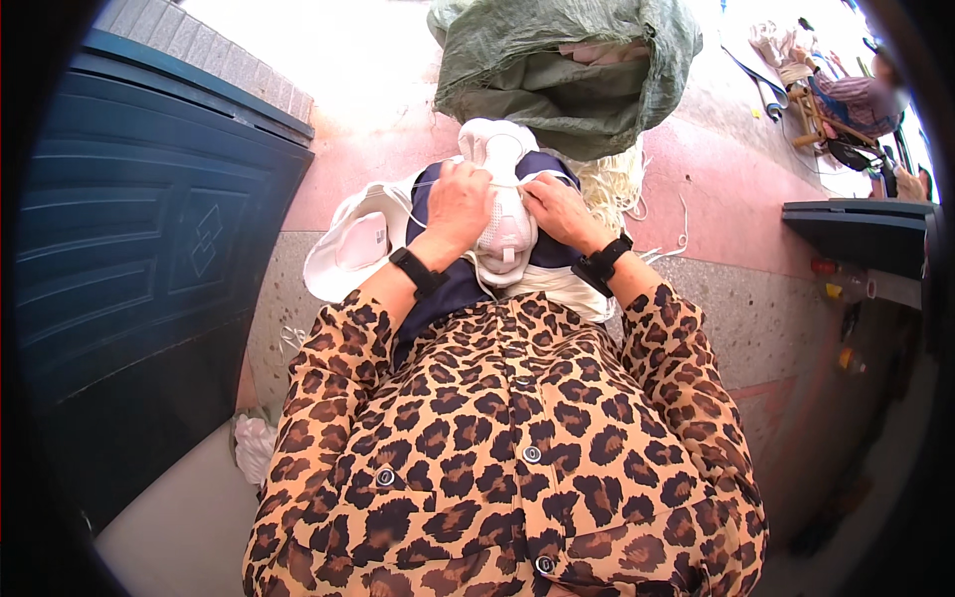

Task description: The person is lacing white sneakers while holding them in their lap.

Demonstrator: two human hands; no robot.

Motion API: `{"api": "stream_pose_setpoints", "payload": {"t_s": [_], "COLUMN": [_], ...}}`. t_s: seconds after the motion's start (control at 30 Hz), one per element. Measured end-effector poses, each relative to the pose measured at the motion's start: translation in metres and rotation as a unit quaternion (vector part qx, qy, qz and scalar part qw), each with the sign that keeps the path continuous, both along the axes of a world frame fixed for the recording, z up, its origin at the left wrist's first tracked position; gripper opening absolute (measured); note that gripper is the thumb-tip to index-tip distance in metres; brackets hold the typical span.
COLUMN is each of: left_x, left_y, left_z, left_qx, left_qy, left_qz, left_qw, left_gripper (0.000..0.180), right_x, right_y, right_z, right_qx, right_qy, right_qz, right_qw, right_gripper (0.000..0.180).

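A white mesh shoe upper (502,204) stands toe-up in front of my chest, over a dark navy cloth on my lap. My left hand (456,204) grips its left side with the fingers curled. On the other side, my right hand (559,209) pinches the edge. Both wrists carry black bands. A second white shoe upper (350,249) lies to the left on my lap, its inside facing up. Thin white thread runs across the left piece toward my left hand.
A large green woven sack (567,70) gapes open just beyond my hands. White strands (622,184) lie beside it on the pink floor. A dark blue metal door (129,259) fills the left. Another person (865,99) sits at far right by a blue panel (860,234).
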State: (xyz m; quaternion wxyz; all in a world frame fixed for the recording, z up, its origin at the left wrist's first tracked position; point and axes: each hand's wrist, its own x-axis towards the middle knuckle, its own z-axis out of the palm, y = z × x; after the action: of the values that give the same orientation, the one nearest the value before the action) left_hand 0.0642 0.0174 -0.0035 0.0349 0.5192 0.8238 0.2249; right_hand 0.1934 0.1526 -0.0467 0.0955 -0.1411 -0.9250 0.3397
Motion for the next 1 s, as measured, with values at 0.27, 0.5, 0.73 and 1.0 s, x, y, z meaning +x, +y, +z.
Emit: {"api": "stream_pose_setpoints", "payload": {"t_s": [0.27,0.5,0.73,1.0], "left_x": [-0.001,-0.026,-0.042,-0.023], "left_y": [0.038,0.048,0.068,0.076], "left_z": [-0.008,0.011,-0.008,-0.003], "left_qx": [-0.076,-0.042,-0.063,-0.185], "left_qy": [0.041,-0.230,-0.480,-0.154], "left_qz": [-0.109,-0.020,-0.032,-0.149], "left_qw": [0.990,0.972,0.875,0.959], "left_gripper": [0.011,0.013,0.017,0.019], "right_x": [0.001,-0.011,0.002,0.150], "right_y": [-0.009,-0.011,0.009,0.122], "right_z": [0.010,0.027,0.094,0.296], "right_qx": [0.018,0.315,0.140,0.003], "right_qy": [0.108,-0.006,0.251,0.555], "right_qz": [-0.031,0.066,0.021,-0.280], "right_qw": [0.994,0.947,0.958,0.783], "right_gripper": [0.016,0.011,0.007,0.010]}}
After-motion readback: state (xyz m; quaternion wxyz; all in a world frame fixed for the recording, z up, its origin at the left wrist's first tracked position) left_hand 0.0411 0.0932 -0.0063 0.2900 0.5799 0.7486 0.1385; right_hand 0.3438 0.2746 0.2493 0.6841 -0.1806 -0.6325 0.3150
